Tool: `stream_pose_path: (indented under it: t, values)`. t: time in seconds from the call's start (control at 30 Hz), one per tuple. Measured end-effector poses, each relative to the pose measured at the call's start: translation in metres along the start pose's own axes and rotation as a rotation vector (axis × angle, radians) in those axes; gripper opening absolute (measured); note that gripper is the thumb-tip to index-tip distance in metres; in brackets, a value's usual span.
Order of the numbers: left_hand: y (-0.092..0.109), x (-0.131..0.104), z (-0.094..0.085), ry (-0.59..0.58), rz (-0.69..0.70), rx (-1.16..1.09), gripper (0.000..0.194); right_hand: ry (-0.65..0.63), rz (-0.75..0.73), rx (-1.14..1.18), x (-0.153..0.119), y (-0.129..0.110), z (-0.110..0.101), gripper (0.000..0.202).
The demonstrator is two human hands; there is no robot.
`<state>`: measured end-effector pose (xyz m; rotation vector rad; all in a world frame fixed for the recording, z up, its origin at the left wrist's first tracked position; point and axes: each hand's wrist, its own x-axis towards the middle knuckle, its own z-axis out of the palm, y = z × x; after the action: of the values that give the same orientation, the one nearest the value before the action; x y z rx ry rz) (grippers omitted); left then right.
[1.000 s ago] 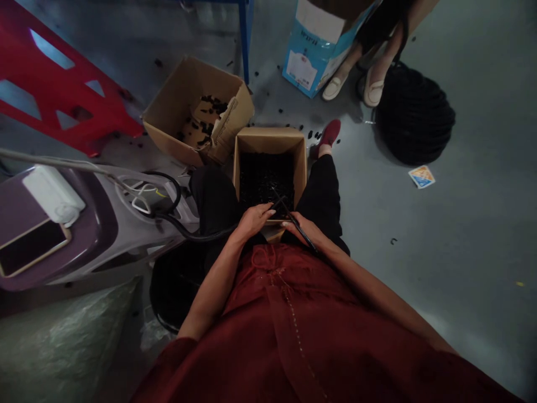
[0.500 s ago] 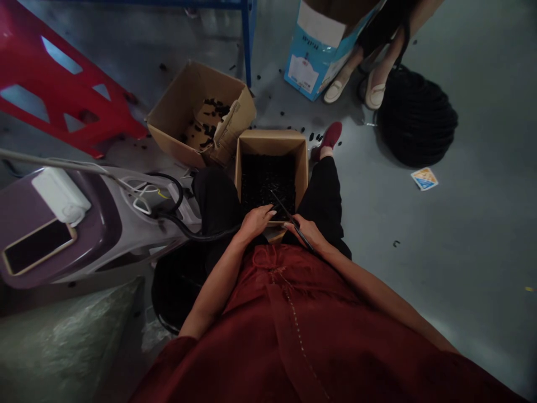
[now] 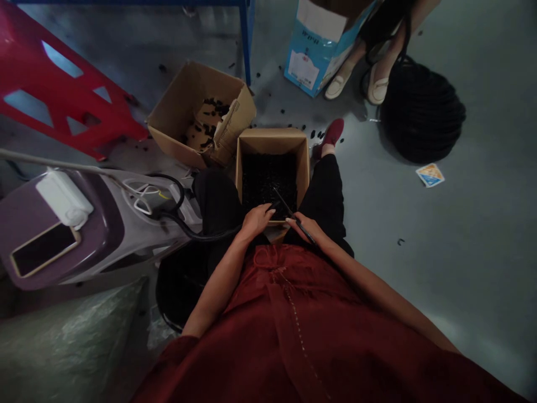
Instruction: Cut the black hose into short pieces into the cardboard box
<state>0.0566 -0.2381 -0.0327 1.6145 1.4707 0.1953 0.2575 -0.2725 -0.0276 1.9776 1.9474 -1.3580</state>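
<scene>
Left hand (image 3: 257, 222) pinching long black flexible tubing (image 3: 207, 237); your right hand (image 3: 309, 227) grips a slim dark straight tool (image 3: 284, 202). Step, judged: aligning both over the open tan cardboard box (image 3: 304, 168); calls for steadiness.

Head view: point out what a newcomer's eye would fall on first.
Most likely the big red plastic frame, bright at the upper left. Next, perhaps, the open cardboard box of dark pieces at the picture's centre, with the left hand holding a black hose and the right hand a thin dark tool at the box's near edge. The bulky black coil on the floor at the upper right stands out too.
</scene>
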Motion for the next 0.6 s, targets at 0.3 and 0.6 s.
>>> stream_pose_path:
  t: [0.3,0.6]
  values:
    - [-0.007,0.006,-0.001,0.116,-0.08,-0.31,0.044,-0.032,0.073,0.269,-0.019,0.011,-0.008,0.043]
    - [-0.007,0.007,0.0,0.145,-0.09,-0.483,0.033,-0.144,-0.005,0.065,-0.041,-0.002,-0.019,0.044]
